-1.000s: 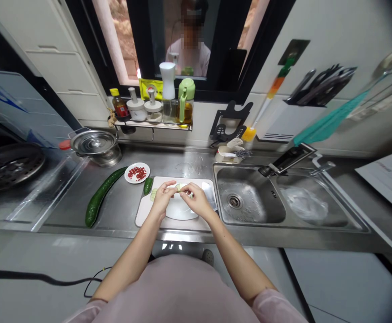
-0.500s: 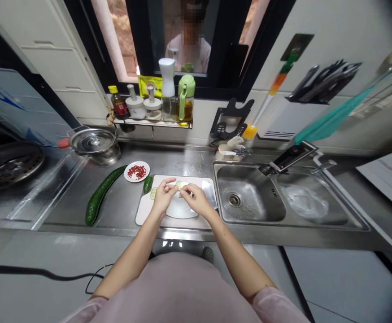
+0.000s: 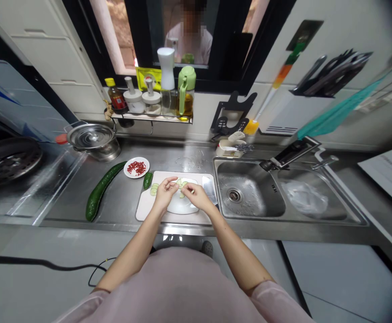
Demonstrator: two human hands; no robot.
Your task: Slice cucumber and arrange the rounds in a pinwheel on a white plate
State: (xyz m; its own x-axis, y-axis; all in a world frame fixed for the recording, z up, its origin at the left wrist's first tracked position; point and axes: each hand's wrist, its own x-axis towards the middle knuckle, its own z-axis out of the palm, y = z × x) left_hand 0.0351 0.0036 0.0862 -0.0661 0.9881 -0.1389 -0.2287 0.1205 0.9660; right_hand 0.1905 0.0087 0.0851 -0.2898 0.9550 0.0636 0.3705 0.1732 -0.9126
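Note:
A white plate [image 3: 181, 207] stands on the pale cutting board [image 3: 145, 208], with thin green cucumber slices [image 3: 181, 185] at its far part. Over the plate's left side, my left hand [image 3: 166, 192] pinches the edge of a slice. From the right, my right hand [image 3: 196, 195] has its fingertips closed on a slice beside it. More cucumber slices [image 3: 154, 189] lie on the board's left part, near a short cucumber end piece [image 3: 147, 181]. A knife blade [image 3: 208, 188] rests at the board's right side, partly behind my right hand.
Left of the board are a long cucumber [image 3: 102, 193], a small plate of chopped red pieces [image 3: 137, 167] and a lidded steel pot [image 3: 97, 141]. A double sink [image 3: 253, 188] lies right; a condiment rack [image 3: 152, 117] hangs behind.
The whole view has shifted slightly, with the counter a little higher in the picture. Both hands stay over the plate, fingertips still close together at the slices.

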